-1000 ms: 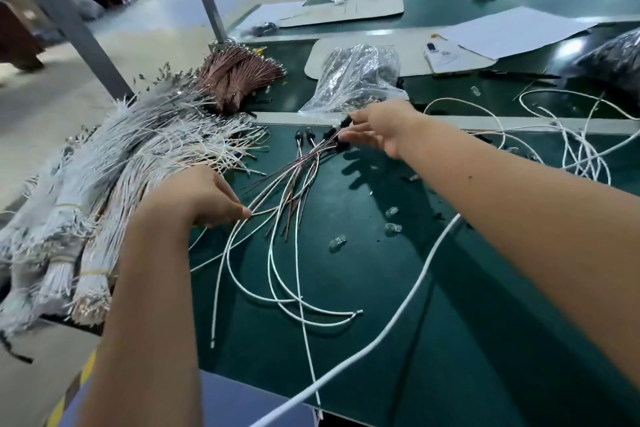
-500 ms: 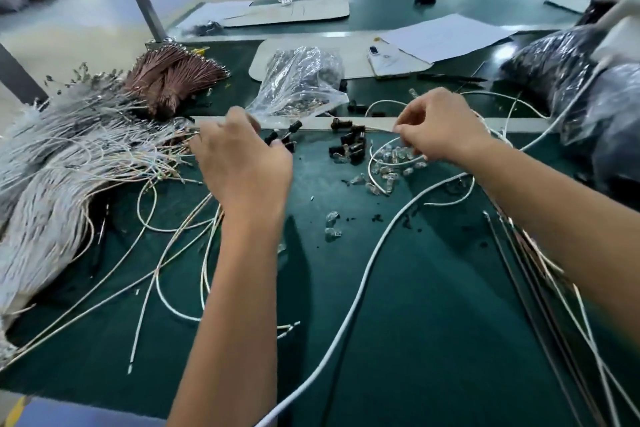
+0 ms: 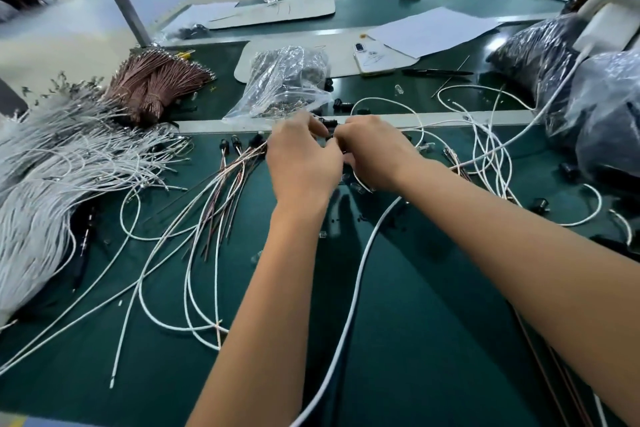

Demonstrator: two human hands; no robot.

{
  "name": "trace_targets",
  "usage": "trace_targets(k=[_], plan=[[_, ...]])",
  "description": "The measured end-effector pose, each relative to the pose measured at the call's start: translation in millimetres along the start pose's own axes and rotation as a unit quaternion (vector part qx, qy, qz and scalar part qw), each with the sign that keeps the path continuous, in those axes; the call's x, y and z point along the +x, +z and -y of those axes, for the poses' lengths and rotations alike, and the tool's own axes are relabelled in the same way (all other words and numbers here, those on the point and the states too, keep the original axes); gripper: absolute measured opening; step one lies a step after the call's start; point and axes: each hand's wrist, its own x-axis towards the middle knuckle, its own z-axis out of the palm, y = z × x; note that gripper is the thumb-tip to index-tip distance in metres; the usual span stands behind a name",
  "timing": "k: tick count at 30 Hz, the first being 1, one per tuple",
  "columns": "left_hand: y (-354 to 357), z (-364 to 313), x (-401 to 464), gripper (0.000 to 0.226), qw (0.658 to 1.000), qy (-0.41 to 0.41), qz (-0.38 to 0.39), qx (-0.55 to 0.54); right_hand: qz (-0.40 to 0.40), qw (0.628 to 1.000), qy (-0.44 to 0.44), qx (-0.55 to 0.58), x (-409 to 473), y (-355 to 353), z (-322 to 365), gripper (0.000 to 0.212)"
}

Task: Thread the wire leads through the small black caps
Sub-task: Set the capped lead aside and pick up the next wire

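Note:
My left hand and my right hand meet fingertip to fingertip over the green table mat. A small black cap shows between the fingers of my left hand, which pinches it. My right hand pinches a thin white wire lead that loops away behind it. What happens at the fingertips is hidden. Left of my hands lie brown and white leads with black caps on their ends.
A big heap of white leads and a brown bundle fill the left. A clear bag of parts lies behind my hands, black bags at right. Loose caps, a thick white cable, a phone.
Both hands came together at the middle of the mat. My left hand moved right from the caps, my right hand moved left with a white lead. The view shifted.

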Motion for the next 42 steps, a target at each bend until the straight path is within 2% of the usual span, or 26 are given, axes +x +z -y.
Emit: trace_targets(k=[2, 4, 6, 8, 10, 13, 17, 20, 24, 27, 30, 34, 39, 42], plan=[[9.5, 2.2, -3.2, 0.013, 0.999, -0.018, 0.021, -0.040, -0.017, 1.000, 0.014, -0.005, -1.0, -0.3, -1.2, 0.012], [17.6, 4.9, -6.6, 0.019, 0.992, -0.048, 0.025, -0.111, -0.055, 0.996, 0.023, 0.061, -5.9, -3.6, -6.7, 0.011], [23.9, 5.7, -9.4, 0.023, 0.968, -0.095, 0.046, -0.228, -0.094, 0.983, 0.012, 0.156, -17.7, -12.1, -12.1, 0.012], [28.3, 2.5, -13.5, 0.021, 0.929, -0.124, 0.083, -0.338, -0.109, 0.972, 0.001, 0.209, -33.2, -22.7, -14.6, 0.018], [33.3, -4.0, -18.2, 0.015, 0.909, -0.125, 0.108, -0.383, -0.104, 0.966, 0.014, 0.237, -47.3, -32.7, -19.4, 0.018], [38.1, -11.9, -22.1, 0.011, 0.898, -0.132, 0.102, -0.408, -0.099, 0.962, 0.063, 0.245, -61.0, -46.8, -33.6, 0.011], [45.9, -21.5, -25.7, 0.012, 0.895, -0.145, 0.073, -0.417, -0.065, 0.977, 0.179, 0.094, -81.9, -59.7, -68.2, 0.015], [51.0, -23.6, -28.5, 0.009, 0.892, -0.147, 0.062, -0.423, -0.031, 0.977, 0.199, 0.067, -93.9, -60.9, -73.0, 0.011], [55.7, -16.2, -30.5, 0.007, 0.900, -0.128, 0.057, -0.413, -0.038, 0.972, 0.230, 0.033, -100.6, -59.4, -79.8, 0.009], [58.2, -15.1, -31.3, 0.008, 0.908, -0.098, 0.044, -0.406, 0.031, 0.961, 0.274, 0.023, -104.0, -63.6, -85.8, 0.015], [63.8, -17.1, -30.5, 0.009, 0.909, -0.070, 0.049, -0.409, 0.076, 0.958, 0.277, -0.016, -103.4, -63.3, -77.7, 0.026], [69.2, -20.1, -34.9, 0.009, 0.909, -0.052, 0.069, -0.408, 0.083, 0.960, 0.260, -0.061, -103.9, -71.5, -65.7, 0.019], [69.8, -21.3, -33.0, 0.012, 0.899, -0.057, 0.069, -0.428, 0.269, 0.929, 0.231, -0.108, -108.5, -85.1, -42.0, 0.028], [71.0, -21.5, -34.0, 0.012, 0.895, -0.062, 0.082, -0.433, 0.277, 0.925, 0.236, -0.108, -103.5, -77.3, -32.6, 0.020]])
